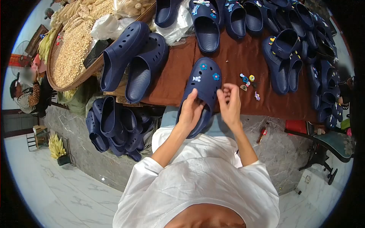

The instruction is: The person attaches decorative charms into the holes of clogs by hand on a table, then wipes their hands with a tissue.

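A navy blue clog (200, 90) lies at the table's front edge, toe pointing away from me. Two blue flower charms (203, 66) and a white charm (196, 79) sit on its upper. My left hand (192, 110) grips the clog at its opening, thumb on top and fingers inside. Beside the clog's right edge is my right hand (230, 102), its fingers curled together; whatever they may hold is hidden. Several small loose charms (249, 79) are scattered on the brown cloth (232, 57) to the right.
Two plain navy clogs (146, 68) stand on the left of the table, near a round basket (76, 81) of pale kernels. Decorated clogs (281, 64) crowd the right and back. More clogs (118, 125) are heaped low at left. A chair (330, 144) stands at right.
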Action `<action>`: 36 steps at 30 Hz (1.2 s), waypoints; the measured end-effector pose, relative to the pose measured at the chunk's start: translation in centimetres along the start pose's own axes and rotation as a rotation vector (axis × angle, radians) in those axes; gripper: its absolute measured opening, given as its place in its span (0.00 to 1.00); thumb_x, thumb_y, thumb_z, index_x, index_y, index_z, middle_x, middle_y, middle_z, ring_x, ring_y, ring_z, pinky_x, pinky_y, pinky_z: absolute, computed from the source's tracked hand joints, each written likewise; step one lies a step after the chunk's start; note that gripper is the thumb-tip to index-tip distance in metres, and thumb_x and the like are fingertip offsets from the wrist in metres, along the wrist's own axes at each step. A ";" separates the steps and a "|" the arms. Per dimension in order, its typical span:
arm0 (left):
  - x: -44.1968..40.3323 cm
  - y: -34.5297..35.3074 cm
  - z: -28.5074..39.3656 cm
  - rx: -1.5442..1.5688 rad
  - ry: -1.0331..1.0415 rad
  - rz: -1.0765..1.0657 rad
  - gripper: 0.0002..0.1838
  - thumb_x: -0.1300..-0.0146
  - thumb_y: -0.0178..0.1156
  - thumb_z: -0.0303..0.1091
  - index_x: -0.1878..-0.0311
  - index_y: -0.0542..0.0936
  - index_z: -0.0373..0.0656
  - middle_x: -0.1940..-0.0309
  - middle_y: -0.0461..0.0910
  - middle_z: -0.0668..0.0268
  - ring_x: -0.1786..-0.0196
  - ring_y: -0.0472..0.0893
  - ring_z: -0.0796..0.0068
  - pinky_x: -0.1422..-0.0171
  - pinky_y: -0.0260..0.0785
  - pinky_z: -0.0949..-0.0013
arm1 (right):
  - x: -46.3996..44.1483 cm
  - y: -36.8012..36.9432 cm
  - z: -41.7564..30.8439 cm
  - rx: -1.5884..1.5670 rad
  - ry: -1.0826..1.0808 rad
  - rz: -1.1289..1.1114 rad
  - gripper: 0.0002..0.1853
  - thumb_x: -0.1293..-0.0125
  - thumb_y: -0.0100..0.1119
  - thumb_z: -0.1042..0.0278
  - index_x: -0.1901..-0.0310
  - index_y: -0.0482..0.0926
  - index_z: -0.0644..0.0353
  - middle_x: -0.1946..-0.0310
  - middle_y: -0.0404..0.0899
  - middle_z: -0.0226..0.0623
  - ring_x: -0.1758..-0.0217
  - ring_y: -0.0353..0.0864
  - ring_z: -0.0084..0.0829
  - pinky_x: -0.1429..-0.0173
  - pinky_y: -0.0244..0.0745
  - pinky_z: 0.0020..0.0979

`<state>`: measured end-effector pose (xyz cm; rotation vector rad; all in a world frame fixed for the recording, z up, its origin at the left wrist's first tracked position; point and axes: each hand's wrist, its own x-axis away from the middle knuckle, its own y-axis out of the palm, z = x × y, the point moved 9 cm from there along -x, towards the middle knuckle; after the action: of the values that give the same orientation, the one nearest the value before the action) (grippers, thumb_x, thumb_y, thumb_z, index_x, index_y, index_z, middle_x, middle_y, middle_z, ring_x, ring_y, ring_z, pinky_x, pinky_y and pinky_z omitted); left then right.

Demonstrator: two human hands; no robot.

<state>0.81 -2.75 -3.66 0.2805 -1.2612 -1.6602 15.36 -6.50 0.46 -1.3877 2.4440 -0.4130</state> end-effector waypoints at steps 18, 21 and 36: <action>-3.7 -0.9 -2.1 0.098 -0.070 0.024 0.24 0.52 0.55 0.20 0.47 0.75 0.28 0.51 0.78 0.55 0.47 0.79 0.57 0.37 0.71 0.56 | -5.1 1.8 1.1 0.366 -0.259 0.048 0.08 0.26 0.50 0.66 0.56 0.70 0.63 0.61 0.76 0.51 0.60 0.77 0.58 0.57 0.73 0.50; -3.3 -0.8 -2.1 0.085 -0.095 0.069 0.25 0.52 0.55 0.20 0.47 0.75 0.28 0.50 0.78 0.56 0.46 0.78 0.58 0.36 0.70 0.57 | -5.1 0.7 2.2 0.284 -0.209 0.026 0.07 0.24 0.45 0.68 0.57 0.73 0.61 0.58 0.77 0.49 0.57 0.78 0.56 0.56 0.72 0.51; -1.0 -1.2 -0.7 0.203 0.044 0.158 0.32 0.35 0.63 0.42 0.32 0.66 0.38 0.32 0.69 0.55 0.30 0.68 0.59 0.22 0.56 0.53 | -4.5 1.0 -2.9 0.215 -0.338 -0.124 0.08 0.32 0.60 0.66 0.55 0.82 0.57 0.59 0.76 0.39 0.52 0.77 0.43 0.47 0.72 0.41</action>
<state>1.09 -2.40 -5.29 0.3302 -1.3848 -1.3878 15.59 -1.85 3.26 -1.3922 1.9903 -0.4167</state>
